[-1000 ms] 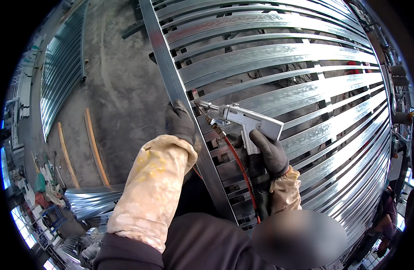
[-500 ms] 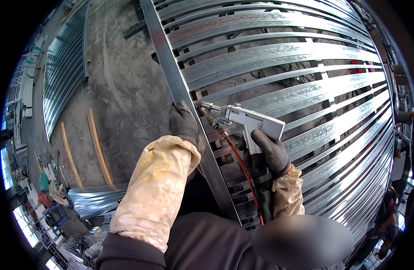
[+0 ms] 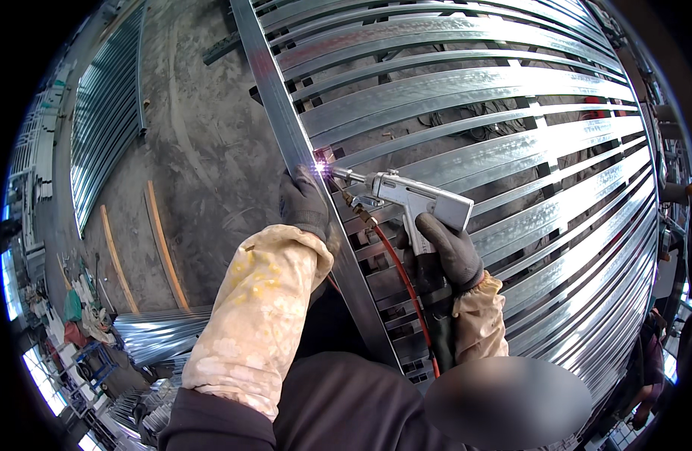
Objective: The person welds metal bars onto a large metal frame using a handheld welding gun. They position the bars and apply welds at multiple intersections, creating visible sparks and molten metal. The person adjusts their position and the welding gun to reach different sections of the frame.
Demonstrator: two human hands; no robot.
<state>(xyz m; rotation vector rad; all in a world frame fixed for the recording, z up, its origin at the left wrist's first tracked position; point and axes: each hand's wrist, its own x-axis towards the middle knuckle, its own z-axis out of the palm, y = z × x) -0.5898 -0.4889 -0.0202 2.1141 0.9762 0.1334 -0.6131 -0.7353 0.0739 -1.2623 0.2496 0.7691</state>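
My right hand (image 3: pixel 453 252), in a dark glove, is wrapped round the grip of a silver handheld welding gun (image 3: pixel 425 200). The gun's nozzle points left at the inner edge of a long steel edge tube (image 3: pixel 280 101), where a bright violet-white flash (image 3: pixel 320 167) glows. Just below the flash, my gloved left hand (image 3: pixel 305 204) grips that tube, its fingertips close to the light. A red hose (image 3: pixel 403 272) runs from the gun's front fitting down past my right hand. Crosswise steel tubes (image 3: pixel 429 94) meet the edge tube from the right.
Two wooden strips (image 3: pixel 164 244) lie on the concrete floor (image 3: pixel 211 150) to the left. Beyond them is a slatted metal panel (image 3: pixel 109 120). Stacked shiny tubes (image 3: pixel 162 334) sit at the lower left. A coiled cable (image 3: pixel 474 129) shows beneath the crosswise tubes. Another person (image 3: pixel 650 361) is at the far right.
A bright flash has appeared at the gun's nozzle tip. The gun and both hands have shifted very slightly left in the view; both holds look the same.
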